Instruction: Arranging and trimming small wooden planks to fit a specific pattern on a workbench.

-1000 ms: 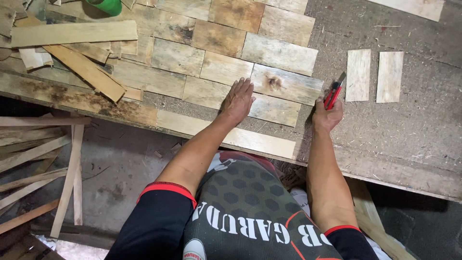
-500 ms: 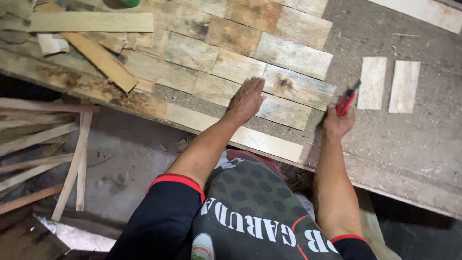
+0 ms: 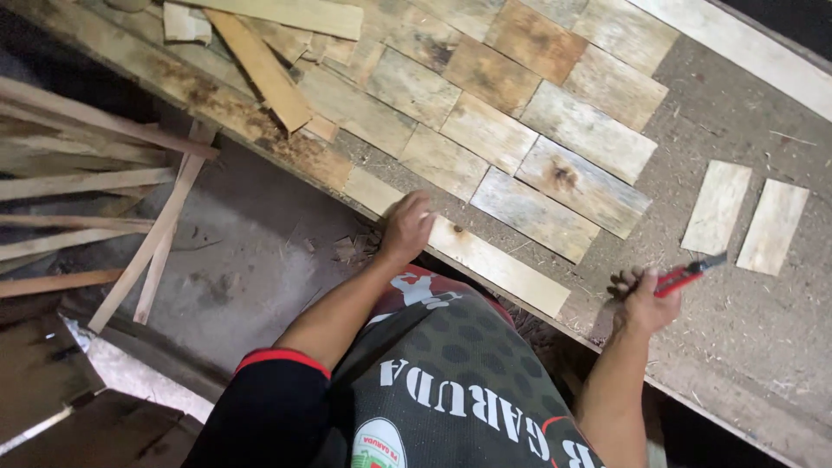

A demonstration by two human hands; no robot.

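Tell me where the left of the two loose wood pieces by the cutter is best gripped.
Grip the left piece across its two long edges near the lower end, coming from above on the near side. It lies flat on the board, a narrow gap apart from the right piece, so fingers fit there. The right hand, nearest it, holds the cutter.

Two loose pale wood tiles lie side by side, apart, on the grey board surface at right. Long wood slats piled at left on the dusty floor. Loose planks lie crossed at top left. Long pale strip runs along the top right edge.
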